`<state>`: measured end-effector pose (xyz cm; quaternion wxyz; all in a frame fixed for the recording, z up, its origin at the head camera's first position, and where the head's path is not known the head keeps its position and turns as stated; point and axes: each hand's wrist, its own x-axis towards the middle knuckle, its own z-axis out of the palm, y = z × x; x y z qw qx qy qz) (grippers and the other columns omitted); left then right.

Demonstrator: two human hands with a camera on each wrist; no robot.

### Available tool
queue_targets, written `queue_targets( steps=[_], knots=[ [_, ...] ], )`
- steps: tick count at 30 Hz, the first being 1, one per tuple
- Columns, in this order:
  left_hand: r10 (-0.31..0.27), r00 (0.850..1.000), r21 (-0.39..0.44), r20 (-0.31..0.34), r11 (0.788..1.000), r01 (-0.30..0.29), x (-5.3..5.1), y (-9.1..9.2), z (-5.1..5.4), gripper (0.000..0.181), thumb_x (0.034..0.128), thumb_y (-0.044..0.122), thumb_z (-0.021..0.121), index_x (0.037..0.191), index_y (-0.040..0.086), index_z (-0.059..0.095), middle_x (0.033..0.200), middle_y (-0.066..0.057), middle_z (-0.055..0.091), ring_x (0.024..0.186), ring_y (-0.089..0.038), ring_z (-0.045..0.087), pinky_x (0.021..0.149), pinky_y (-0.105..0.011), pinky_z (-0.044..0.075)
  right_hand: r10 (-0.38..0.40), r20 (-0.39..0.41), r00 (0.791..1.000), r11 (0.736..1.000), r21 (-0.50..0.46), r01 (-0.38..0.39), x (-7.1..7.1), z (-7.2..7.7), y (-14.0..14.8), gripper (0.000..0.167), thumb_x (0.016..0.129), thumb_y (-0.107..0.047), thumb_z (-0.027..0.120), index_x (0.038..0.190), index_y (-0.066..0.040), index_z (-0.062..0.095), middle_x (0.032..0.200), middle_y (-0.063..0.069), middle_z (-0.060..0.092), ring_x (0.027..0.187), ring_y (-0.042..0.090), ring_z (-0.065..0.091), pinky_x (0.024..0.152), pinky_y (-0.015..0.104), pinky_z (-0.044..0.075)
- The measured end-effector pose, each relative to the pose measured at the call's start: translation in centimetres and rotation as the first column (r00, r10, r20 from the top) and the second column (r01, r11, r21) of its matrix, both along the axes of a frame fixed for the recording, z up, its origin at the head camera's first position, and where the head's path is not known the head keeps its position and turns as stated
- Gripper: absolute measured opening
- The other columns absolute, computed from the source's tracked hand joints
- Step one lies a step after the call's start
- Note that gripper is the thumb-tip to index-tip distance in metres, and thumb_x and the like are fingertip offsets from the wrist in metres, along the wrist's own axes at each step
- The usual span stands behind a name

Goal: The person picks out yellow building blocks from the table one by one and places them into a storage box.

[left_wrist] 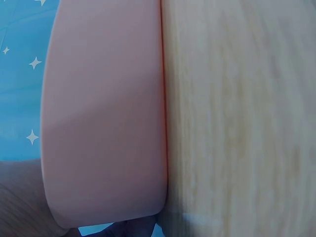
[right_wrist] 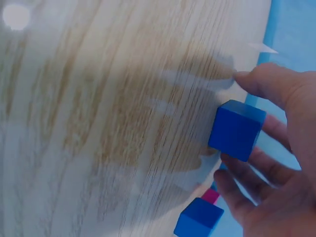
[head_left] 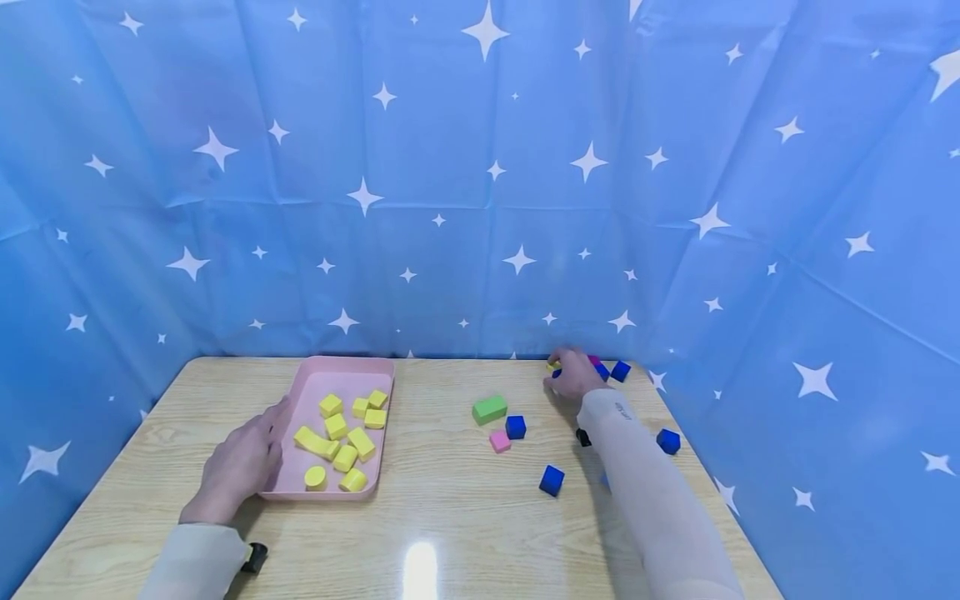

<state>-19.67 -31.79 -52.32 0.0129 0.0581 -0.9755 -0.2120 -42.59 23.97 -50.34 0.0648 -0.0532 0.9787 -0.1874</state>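
In the head view my left hand (head_left: 238,457) holds the left side of a pink tray (head_left: 279,486). Part of that hand (left_wrist: 19,200) shows above the rim in the left wrist view, beside the tray's wall (left_wrist: 106,113); its fingertips are mostly hidden. Several yellow blocks (head_left: 335,427) lie in the tray. At the table's far right, my right hand (head_left: 576,375) reaches over blocks, with a small yellow block (head_left: 553,366) by its fingertips. A blue cube (right_wrist: 237,131) sits between spread thumb and fingers in the right wrist view; the thumb tip is apart from it.
Mid-table are a green block (head_left: 490,409), a pink block (head_left: 500,442) and blue cubes (head_left: 515,427). Another blue cube (head_left: 551,481) lies nearer, and one (head_left: 668,442) sits by the right edge. A starry blue curtain (head_left: 450,250) stands behind the wooden table (head_left: 442,467).
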Motion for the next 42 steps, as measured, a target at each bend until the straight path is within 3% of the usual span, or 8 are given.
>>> queue_targets(
  steps=[5,11,16,23,27,30,38,42],
  knots=[
    [0.007,1.000,0.002,0.001,1.000,-0.007,0.1,0.0,0.0,0.074,0.1121,0.007,0.060,0.182,0.004,0.034,0.171,-0.040,0.051,0.125,-0.052,0.072,0.102,-0.074,0.065,0.067,-0.014,0.998,0.998,-0.007,-0.067,-0.2,-0.3,-0.2,0.034,0.107,-0.018,0.083,0.138,-0.008,0.076,0.149,0.024,0.069,0.134,0.040,0.066,0.120,0.062,0.060],
    [0.003,1.000,0.011,-0.003,1.000,-0.003,0.1,-0.1,0.0,0.074,0.1126,0.007,0.059,0.182,0.005,0.033,0.172,-0.040,0.050,0.123,-0.050,0.071,0.105,-0.077,0.063,0.172,0.012,0.985,0.985,0.002,-0.172,-0.4,-0.3,0.1,0.048,0.107,-0.022,0.085,0.154,-0.017,0.076,0.163,0.022,0.068,0.152,0.044,0.065,0.127,0.064,0.058],
    [0.007,1.000,0.006,0.005,1.000,-0.007,0.2,0.0,0.0,0.075,0.1121,0.007,0.059,0.182,0.004,0.033,0.173,-0.040,0.048,0.127,-0.052,0.071,0.104,-0.077,0.063,0.227,0.024,0.974,0.973,0.034,-0.227,-0.2,0.1,-0.1,0.052,0.107,-0.024,0.084,0.158,-0.018,0.075,0.168,0.023,0.066,0.144,0.040,0.066,0.120,0.058,0.060],
    [0.012,1.000,0.009,0.023,1.000,-0.012,0.2,0.1,0.1,0.076,0.1137,0.007,0.059,0.183,0.005,0.030,0.174,-0.040,0.047,0.132,-0.054,0.068,0.111,-0.080,0.059,0.259,0.002,0.966,0.964,0.067,-0.258,0.0,0.7,-0.8,0.035,0.105,-0.012,0.085,0.140,-0.018,0.086,0.155,0.015,0.078,0.139,0.036,0.072,0.116,0.054,0.065],
    [0.011,0.999,0.013,0.034,1.000,-0.012,0.1,0.0,0.3,0.076,0.1146,0.008,0.058,0.184,0.006,0.028,0.175,-0.039,0.046,0.126,-0.051,0.069,0.109,-0.079,0.061,0.267,-0.004,0.964,0.962,0.061,-0.267,0.0,0.9,-1.1,0.027,0.103,-0.010,0.089,0.129,-0.018,0.091,0.143,0.010,0.084,0.117,0.026,0.071,0.103,0.045,0.065],
    [0.006,0.999,0.013,0.037,1.000,-0.006,0.0,-0.1,0.4,0.076,0.1146,0.008,0.057,0.184,0.007,0.028,0.176,-0.039,0.045,0.125,-0.051,0.070,0.105,-0.078,0.062,0.267,-0.003,0.964,0.962,0.062,-0.266,0.0,1.1,-1.1,0.025,0.103,-0.011,0.089,0.127,-0.019,0.091,0.138,0.008,0.085,0.106,0.022,0.066,0.094,0.039,0.061],
    [-0.002,1.000,0.002,0.017,1.000,0.002,0.0,-0.1,0.4,0.075,0.1127,0.006,0.059,0.183,0.004,0.031,0.171,-0.040,0.050,0.123,-0.050,0.070,0.103,-0.076,0.064,0.250,-0.004,0.968,0.967,0.057,-0.249,0.0,0.9,-1.1,0.026,0.104,-0.012,0.088,0.128,-0.022,0.092,0.141,0.007,0.085,0.107,0.022,0.067,0.091,0.038,0.059],
    [-0.002,1.000,0.001,0.024,1.000,0.002,0.0,0.0,0.4,0.076,0.1124,0.007,0.060,0.182,0.004,0.032,0.172,-0.041,0.049,0.116,-0.048,0.071,0.095,-0.068,0.068,0.251,-0.017,0.968,0.967,0.058,-0.250,0.0,0.6,-1.2,0.026,0.103,-0.013,0.089,0.128,-0.021,0.092,0.137,0.007,0.085,0.106,0.023,0.065,0.088,0.035,0.056]
  ],
)
